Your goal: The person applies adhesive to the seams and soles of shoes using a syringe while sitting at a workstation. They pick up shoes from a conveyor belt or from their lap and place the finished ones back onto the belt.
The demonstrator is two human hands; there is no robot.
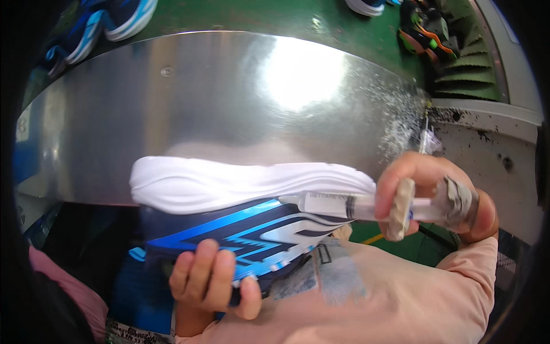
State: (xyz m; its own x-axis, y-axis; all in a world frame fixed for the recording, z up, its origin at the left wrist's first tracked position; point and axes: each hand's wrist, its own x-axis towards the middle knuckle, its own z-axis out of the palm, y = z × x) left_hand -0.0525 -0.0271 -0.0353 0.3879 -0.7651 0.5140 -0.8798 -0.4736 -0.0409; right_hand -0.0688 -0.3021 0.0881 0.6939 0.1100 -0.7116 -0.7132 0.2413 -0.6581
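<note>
A navy sneaker [223, 229] with blue and silver stripes lies on its side in front of me, its thick white sole [229, 182] facing away. My left hand [215, 281] is closed on the shoe's upper near its opening, with the fingertips over the side. In my right hand [432, 195] is a clear plastic syringe [332, 204], its flange and plunger end wrapped in greyish tape or putty. The fingers curl round the flange while the palm side bears on the plunger end. The syringe tip points left, at the seam between the sole and the striped upper.
A shiny metal work surface [200, 103] with a bright reflection spreads beyond the shoe. Behind it runs a green belt [258, 20] carrying blue sneakers [123, 23] at far left and a black-and-orange shoe [427, 31] at far right. Whitish residue marks the metal's right edge.
</note>
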